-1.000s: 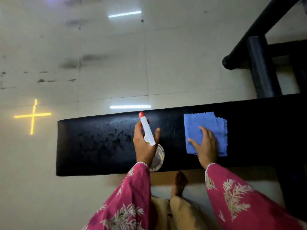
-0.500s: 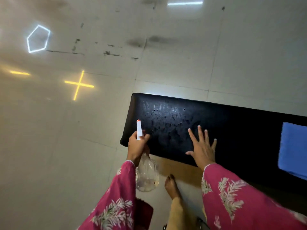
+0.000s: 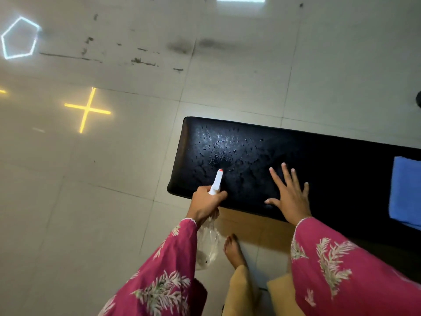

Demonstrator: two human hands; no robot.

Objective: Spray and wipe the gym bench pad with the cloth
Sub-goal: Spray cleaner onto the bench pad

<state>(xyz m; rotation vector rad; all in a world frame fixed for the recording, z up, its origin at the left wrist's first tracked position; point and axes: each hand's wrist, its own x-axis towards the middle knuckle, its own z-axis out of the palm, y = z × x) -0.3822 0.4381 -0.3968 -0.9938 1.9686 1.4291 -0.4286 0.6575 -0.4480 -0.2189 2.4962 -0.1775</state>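
The black gym bench pad [image 3: 330, 165] runs from centre to the right edge, and its left end is speckled with wet droplets. My left hand [image 3: 206, 205] grips a clear spray bottle [image 3: 208, 245] at the pad's near left corner, its white nozzle with an orange tip aimed over the wet patch. My right hand [image 3: 290, 197] lies flat on the pad with fingers spread, holding nothing. The blue cloth [image 3: 405, 192] lies on the pad at the far right, partly cut off by the frame, well apart from both hands.
Pale floor tiles [image 3: 114, 201] surround the bench, with scuff marks and reflected lights: a yellow cross [image 3: 87, 109] and a white pentagon [image 3: 19, 37]. My bare foot [image 3: 233, 249] stands beside the pad's near edge. A dark object [image 3: 418, 99] shows at the right border.
My right hand has left the blue cloth and now rests flat on the pad farther left. My left hand has brought the spray bottle to the pad's left end.
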